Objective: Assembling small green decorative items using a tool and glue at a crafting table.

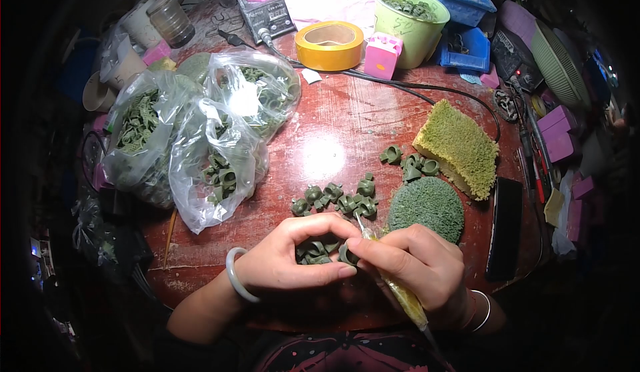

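My left hand (pixel 293 252), with a pale bangle at its wrist, curves its fingers around a small dark green wax ring (pixel 346 255) held near the fingertips. My right hand (pixel 423 265) grips a wax pen (pixel 405 300) with a yellow wrapped handle; its thin metal tip points up and away from me. The right fingertips meet the left ones beside the ring and partly hide it. More green rings (pixel 315 251) show through the gap of my left hand, and a loose group of them (pixel 333 197) lies just beyond it on the red table (pixel 300 162).
Clear bags of green pieces (pixel 220 132) stand at left. A yellow-green sponge (pixel 460 149), a round green pad (pixel 427 209) and a black phone (pixel 505 229) lie at right. Behind are yellow tape (pixel 329 55), a green bucket (pixel 410 45) and blue bins (pixel 465 52); a black cable (pixel 407 87) crosses.
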Demonstrator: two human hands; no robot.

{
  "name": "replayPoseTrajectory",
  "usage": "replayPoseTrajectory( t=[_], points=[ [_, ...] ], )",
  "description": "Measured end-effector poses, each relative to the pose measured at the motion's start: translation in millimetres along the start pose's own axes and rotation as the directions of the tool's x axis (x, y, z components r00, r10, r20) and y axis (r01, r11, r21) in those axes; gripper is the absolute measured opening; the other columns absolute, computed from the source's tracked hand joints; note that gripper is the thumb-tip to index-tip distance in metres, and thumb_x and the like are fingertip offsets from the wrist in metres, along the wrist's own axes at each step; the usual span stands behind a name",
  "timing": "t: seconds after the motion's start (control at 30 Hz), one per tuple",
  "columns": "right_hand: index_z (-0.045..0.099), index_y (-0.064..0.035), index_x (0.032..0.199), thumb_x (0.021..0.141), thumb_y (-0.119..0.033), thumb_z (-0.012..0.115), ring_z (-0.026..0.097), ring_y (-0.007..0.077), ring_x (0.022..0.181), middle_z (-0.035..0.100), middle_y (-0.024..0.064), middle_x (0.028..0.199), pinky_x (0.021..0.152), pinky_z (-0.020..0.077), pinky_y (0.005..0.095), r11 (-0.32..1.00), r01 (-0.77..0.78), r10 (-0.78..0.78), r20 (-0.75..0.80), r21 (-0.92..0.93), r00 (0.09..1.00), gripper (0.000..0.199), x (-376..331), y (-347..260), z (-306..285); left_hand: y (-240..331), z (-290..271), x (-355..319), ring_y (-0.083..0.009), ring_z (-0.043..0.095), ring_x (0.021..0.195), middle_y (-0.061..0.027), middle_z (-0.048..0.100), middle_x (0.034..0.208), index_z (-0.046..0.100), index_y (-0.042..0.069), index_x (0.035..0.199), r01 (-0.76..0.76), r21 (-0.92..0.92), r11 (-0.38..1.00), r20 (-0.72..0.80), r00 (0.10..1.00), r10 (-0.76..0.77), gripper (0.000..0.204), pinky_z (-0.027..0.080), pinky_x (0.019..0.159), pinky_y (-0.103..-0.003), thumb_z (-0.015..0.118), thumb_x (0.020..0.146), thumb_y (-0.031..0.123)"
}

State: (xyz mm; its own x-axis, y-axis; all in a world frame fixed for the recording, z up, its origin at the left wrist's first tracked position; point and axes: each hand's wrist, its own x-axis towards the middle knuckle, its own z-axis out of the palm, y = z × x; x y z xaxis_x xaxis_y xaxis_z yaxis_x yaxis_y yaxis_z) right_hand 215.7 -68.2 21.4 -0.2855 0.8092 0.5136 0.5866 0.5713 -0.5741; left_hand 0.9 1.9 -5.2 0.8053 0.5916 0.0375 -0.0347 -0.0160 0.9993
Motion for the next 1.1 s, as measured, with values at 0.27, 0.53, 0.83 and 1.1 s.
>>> replayPoseTrajectory(
  t=[0.27,0.53,0.83,1.1],
  points=[
    [0.072,-0.0055,0.106,0.07,0.002,0.078,0.06,0.0139,0.065,0.062,0.0021,0.076,0.055,0.0487,0.0254,1.0,-0.013,0.013,0.019,-0.01,1.0,0.037,-2.0,-0.2,-1.2,2.1,2.1,0.4,-0.0126,0.059,0.098,-0.0058,0.065,0.104,0.063,0.001,0.112,0.02,-0.027,0.999,-0.018,1.0,-0.02,0.029,0.045,0.088,-0.028,0.072,0.085,0.007],
    [0.072,-0.0058,0.106,0.07,0.001,0.078,0.06,0.0146,0.065,0.061,0.002,0.076,0.055,0.0486,0.0259,1.0,-0.01,0.011,0.032,-0.023,0.999,0.037,-1.7,-0.1,-1.4,1.3,1.8,0.6,-0.0126,0.059,0.097,-0.0057,0.064,0.103,0.064,0.001,0.111,0.013,0.007,1.0,-0.023,1.0,-0.012,0.028,0.045,0.087,-0.028,0.072,0.085,0.008],
    [0.072,-0.0057,0.107,0.07,0.001,0.078,0.061,0.0156,0.066,0.062,0.0024,0.079,0.057,0.0491,0.0264,1.0,-0.01,0.011,0.047,-0.016,0.999,0.038,-1.4,-1.3,-2.3,3.0,1.7,0.3,-0.0123,0.059,0.097,-0.0057,0.064,0.102,0.064,0.001,0.11,0.015,0.032,0.999,-0.026,1.0,-0.014,0.027,0.045,0.088,-0.028,0.072,0.085,0.008],
    [0.068,-0.0031,0.114,0.076,-0.006,0.067,0.059,0.0188,0.068,0.057,0.0057,0.082,0.057,0.0493,0.0291,1.0,0.028,-0.028,0.112,0.005,0.993,0.037,-1.5,1.3,-4.9,3.3,0.3,-1.6,-0.0108,0.057,0.101,-0.0054,0.064,0.106,0.061,-0.001,0.114,0.086,-0.03,0.996,-0.047,0.995,-0.088,0.031,0.045,0.091,-0.028,0.072,0.087,0.009]
  ],
)
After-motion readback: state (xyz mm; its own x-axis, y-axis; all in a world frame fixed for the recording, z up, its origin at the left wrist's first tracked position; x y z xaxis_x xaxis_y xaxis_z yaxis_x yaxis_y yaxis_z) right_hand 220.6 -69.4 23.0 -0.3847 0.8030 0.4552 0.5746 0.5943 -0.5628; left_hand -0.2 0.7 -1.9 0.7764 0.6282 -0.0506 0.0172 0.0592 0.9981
